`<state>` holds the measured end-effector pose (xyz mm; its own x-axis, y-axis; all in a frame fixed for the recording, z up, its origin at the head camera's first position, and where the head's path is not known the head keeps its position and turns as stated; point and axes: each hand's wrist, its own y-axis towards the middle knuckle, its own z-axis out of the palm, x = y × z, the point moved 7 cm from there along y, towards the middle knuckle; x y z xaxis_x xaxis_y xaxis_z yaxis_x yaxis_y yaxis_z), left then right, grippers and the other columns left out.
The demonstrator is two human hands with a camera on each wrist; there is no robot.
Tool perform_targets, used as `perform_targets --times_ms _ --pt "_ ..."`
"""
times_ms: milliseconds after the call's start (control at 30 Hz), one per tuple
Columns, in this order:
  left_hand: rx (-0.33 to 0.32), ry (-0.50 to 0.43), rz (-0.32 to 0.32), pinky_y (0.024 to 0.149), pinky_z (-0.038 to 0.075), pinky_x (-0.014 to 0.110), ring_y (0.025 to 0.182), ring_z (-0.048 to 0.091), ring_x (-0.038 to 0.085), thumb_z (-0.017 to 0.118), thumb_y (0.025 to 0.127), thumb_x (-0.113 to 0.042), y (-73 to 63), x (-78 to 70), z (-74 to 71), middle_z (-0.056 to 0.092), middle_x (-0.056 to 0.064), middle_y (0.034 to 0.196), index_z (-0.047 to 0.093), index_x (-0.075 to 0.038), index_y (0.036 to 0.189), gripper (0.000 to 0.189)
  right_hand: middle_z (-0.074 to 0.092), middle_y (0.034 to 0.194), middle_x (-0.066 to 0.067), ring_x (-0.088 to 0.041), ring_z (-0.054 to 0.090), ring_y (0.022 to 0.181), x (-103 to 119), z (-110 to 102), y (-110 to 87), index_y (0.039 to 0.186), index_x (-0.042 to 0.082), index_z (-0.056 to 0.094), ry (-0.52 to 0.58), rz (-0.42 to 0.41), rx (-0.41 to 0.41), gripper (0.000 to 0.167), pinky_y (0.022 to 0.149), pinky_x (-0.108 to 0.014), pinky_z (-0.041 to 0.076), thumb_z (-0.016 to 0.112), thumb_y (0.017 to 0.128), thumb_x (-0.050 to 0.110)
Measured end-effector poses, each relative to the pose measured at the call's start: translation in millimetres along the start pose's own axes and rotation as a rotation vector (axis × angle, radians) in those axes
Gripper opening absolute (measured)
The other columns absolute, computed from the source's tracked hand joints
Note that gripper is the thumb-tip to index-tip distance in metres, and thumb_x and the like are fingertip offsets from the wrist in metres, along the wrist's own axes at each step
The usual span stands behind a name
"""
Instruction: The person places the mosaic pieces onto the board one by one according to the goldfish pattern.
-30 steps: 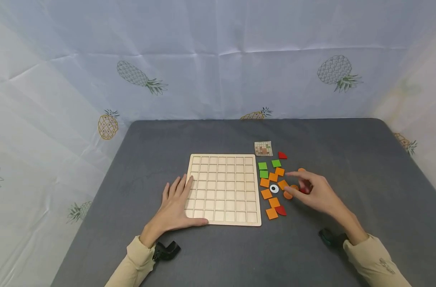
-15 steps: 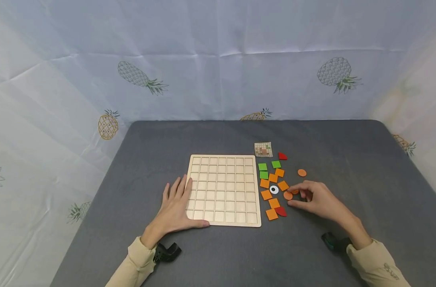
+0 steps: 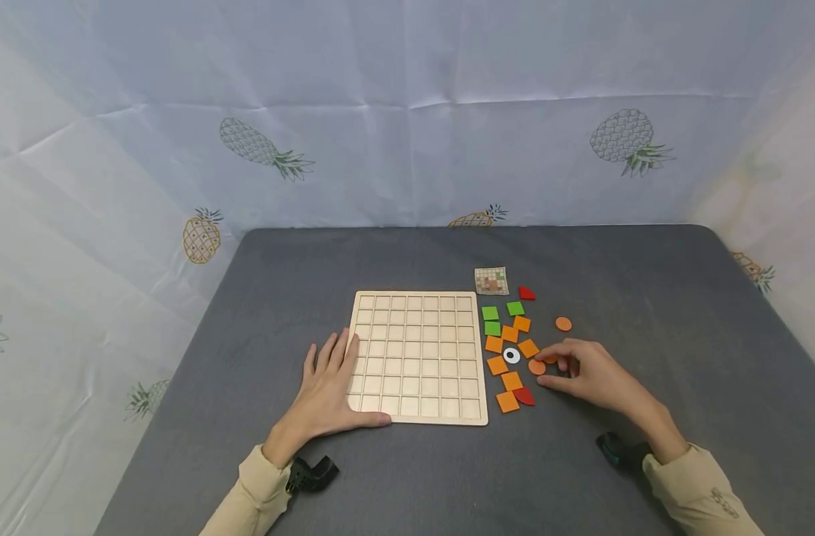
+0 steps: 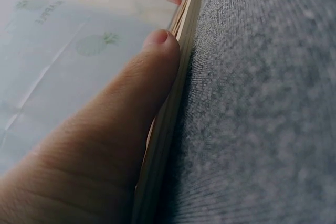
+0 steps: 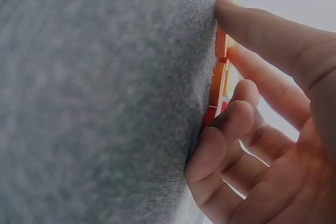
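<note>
With its fingers straight and spread, my left hand (image 3: 327, 383) rests along the left edge of a light wooden grid board (image 3: 417, 357). Its thumb lies at the board's near edge, which the left wrist view shows close up. My right hand (image 3: 584, 370) pinches a flat orange disc (image 3: 537, 368) on the table between thumb and index finger, the other fingers curled in. Another orange disc (image 3: 551, 359) is partly hidden behind the index finger. In the right wrist view a red piece (image 5: 209, 116) shows just beside the curled fingers.
Between board and right hand lie several orange squares (image 3: 507, 402), green squares (image 3: 490, 328), a white eye disc (image 3: 511, 356) and red quarter-rounds (image 3: 525, 396). A small pattern card (image 3: 491, 281) lies behind them. One orange disc (image 3: 563, 324) sits apart, beyond the right hand.
Over the last second my right hand has moved slightly toward me and its thumb and index finger have come closer together at the orange disc. The left hand stays on the board.
</note>
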<state>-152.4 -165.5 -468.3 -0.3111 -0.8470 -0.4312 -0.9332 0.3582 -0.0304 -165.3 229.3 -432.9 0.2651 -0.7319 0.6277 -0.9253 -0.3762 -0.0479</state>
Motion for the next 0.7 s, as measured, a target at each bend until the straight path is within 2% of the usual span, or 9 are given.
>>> perform_targets --times_ms 467,700 --pt "-0.002 -0.003 -0.001 0.129 0.007 0.078 0.168 0.014 0.053 0.080 0.070 -0.081 -0.5 0.9 0.5 0.012 0.027 0.182 0.019 0.001 0.173 0.145 0.054 0.077 0.007 0.000 0.042 0.066 1.8 1.5 3.8 0.113 0.001 0.082 -0.025 -0.003 -0.010 0.029 0.058 -0.022 0.036 0.089 0.091 0.018" --pt "0.006 -0.012 -0.013 0.131 0.006 0.075 0.169 0.012 0.052 0.080 0.069 -0.082 0.1 0.5 0.1 0.011 0.026 0.182 0.014 0.005 0.172 0.150 0.053 0.077 0.005 -0.001 0.042 0.065 12.7 -6.1 6.3 0.111 0.001 0.081 -0.024 -0.037 -0.074 0.026 0.059 -0.022 0.038 0.089 0.090 0.014"
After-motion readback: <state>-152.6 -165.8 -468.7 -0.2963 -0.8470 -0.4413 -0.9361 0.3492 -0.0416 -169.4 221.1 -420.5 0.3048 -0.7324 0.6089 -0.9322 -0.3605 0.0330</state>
